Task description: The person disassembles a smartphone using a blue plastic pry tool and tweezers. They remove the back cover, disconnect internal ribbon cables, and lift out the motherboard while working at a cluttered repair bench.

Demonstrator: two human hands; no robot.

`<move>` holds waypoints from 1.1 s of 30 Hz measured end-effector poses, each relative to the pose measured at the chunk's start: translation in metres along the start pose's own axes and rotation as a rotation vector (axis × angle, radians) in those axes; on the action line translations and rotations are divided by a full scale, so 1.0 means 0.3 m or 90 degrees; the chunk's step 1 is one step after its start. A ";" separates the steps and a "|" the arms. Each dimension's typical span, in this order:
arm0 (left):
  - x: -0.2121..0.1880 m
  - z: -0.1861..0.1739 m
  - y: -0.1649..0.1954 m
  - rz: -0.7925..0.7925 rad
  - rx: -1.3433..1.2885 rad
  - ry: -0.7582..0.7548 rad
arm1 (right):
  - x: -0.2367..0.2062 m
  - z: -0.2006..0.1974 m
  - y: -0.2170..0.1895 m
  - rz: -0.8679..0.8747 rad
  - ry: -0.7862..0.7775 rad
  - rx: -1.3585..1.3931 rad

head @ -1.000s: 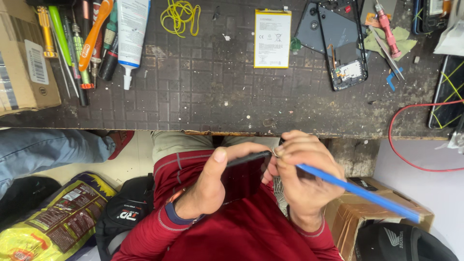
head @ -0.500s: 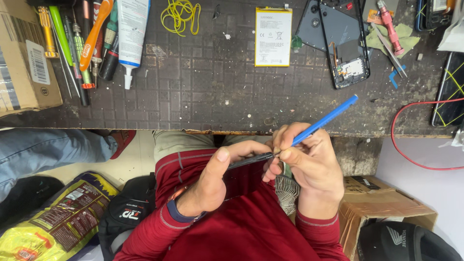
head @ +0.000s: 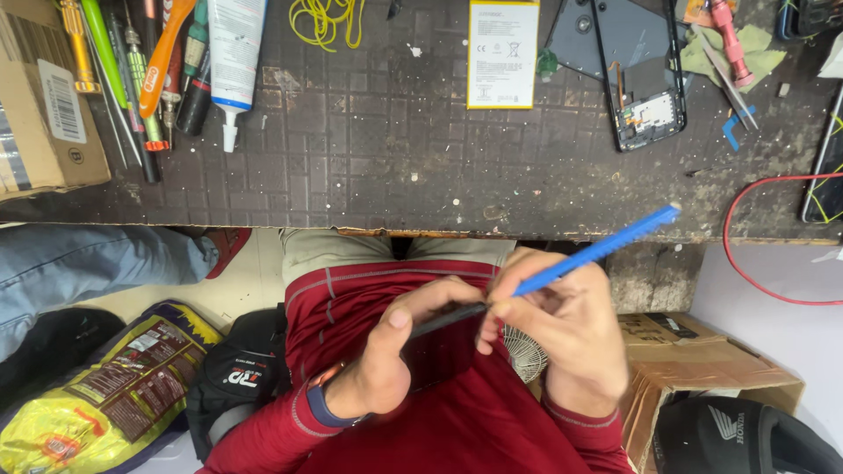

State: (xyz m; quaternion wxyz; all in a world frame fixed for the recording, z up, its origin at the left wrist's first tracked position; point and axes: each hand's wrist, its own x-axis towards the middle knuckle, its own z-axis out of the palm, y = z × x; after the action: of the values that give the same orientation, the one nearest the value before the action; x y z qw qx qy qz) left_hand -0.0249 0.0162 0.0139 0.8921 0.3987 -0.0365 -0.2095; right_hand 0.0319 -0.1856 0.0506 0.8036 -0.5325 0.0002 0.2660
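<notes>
Dark tiled workbench (head: 369, 167) above, white glue tube (head: 234, 53) and yellow-edged flat battery (head: 502, 53) on it. Below edge, over lap: left hand (head: 395, 351) clamped on thin black phone panel (head: 443, 320), edge-on. Right hand (head: 566, 329) pinching long blue plastic pry stick (head: 606, 248), tip at panel's edge.
</notes>
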 end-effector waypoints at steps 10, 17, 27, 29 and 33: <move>-0.018 -0.014 -0.056 -0.093 -0.162 0.086 | 0.019 -0.020 0.078 0.029 0.026 0.052; -0.008 -0.009 -0.021 -0.066 -0.055 0.083 | -0.004 -0.009 0.096 0.062 0.090 -0.028; -0.013 -0.015 -0.031 -0.042 -0.053 0.030 | -0.039 0.057 0.081 -0.034 0.177 -0.244; -0.014 -0.011 -0.022 -0.031 -0.010 0.045 | -0.047 0.066 0.089 -0.074 0.188 -0.313; -0.012 -0.018 -0.002 -0.022 0.074 0.027 | -0.044 0.052 0.111 -0.068 0.173 -0.226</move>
State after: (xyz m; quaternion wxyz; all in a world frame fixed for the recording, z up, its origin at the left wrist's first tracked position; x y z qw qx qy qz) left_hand -0.0269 0.0211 0.0101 0.8645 0.4543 -0.0231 -0.2137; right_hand 0.0019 -0.1683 0.0324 0.7026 -0.6959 0.0333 0.1451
